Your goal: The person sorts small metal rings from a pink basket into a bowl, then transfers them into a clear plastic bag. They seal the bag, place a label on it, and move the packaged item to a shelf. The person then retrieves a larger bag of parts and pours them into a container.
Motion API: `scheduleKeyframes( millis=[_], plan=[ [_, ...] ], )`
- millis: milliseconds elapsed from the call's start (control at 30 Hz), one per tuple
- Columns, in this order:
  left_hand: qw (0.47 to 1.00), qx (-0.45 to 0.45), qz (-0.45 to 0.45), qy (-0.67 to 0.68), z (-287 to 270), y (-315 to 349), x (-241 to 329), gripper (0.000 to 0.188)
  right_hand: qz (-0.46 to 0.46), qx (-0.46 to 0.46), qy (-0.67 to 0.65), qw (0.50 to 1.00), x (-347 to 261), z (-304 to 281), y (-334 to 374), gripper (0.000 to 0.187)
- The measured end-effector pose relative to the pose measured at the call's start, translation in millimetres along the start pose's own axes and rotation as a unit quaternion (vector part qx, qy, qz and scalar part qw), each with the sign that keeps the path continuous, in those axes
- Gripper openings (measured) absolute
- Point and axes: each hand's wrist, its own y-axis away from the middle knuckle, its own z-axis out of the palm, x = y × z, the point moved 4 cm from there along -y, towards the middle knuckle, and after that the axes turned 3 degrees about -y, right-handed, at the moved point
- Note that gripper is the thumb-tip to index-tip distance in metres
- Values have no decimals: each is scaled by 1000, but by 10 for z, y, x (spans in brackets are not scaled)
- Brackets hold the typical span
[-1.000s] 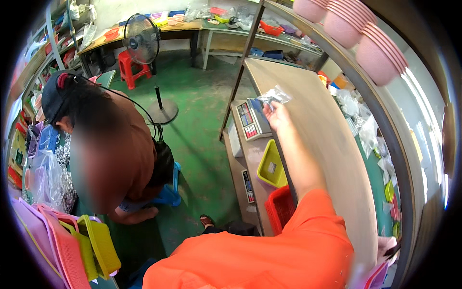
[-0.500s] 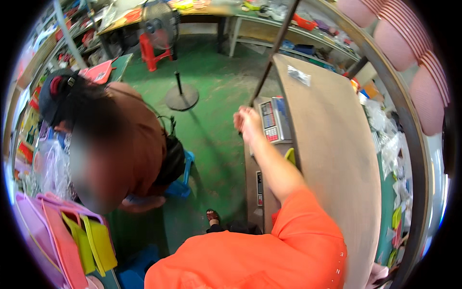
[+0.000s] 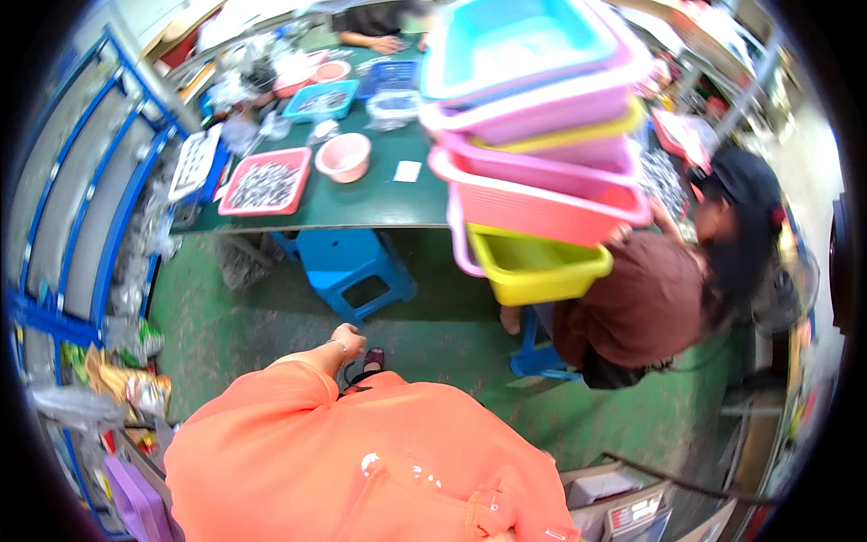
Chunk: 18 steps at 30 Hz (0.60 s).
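Note:
My left hand point(image 3: 350, 341), with a bracelet at the wrist, hangs in front of my orange shirt with its fingers curled in; nothing shows in it. Just beyond it stands a blue plastic stool point(image 3: 339, 253), apart from the hand and partly under the green table point(image 3: 379, 203). My right hand is out of view. On the table, a pink basket point(image 3: 302, 158) of small silvery pieces lies near a round pink bowl point(image 3: 343, 158). To the right rises a tall stack of plastic baskets, with a coral one point(image 3: 551, 199) above a yellow one point(image 3: 533, 271).
A person in a brown top point(image 3: 641, 307) sits at the right beside the stack. Another person's hand point(image 3: 386, 43) rests at the table's far side. Blue shelving point(image 3: 117, 181) stands at the left. Behind me at lower right are a scale point(image 3: 637, 513) and a dark pole point(image 3: 686, 488).
My view has swung round from the brown worktop and scales to the green table and stacked baskets. My right hand, before beside the pole, has left view; my left hand has come in.

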Motion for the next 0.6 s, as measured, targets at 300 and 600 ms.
scheduleKeyframes(
  millis=[300,600],
  plan=[
    [933,-82,55,346,-1151,-1283,292,33,70,86,-44,993,-1663,1247,439,19],
    [938,-127,122,300,-1973,-3052,2497,47,-153,92,170,969,-2960,2533,1314,27]
  ],
)
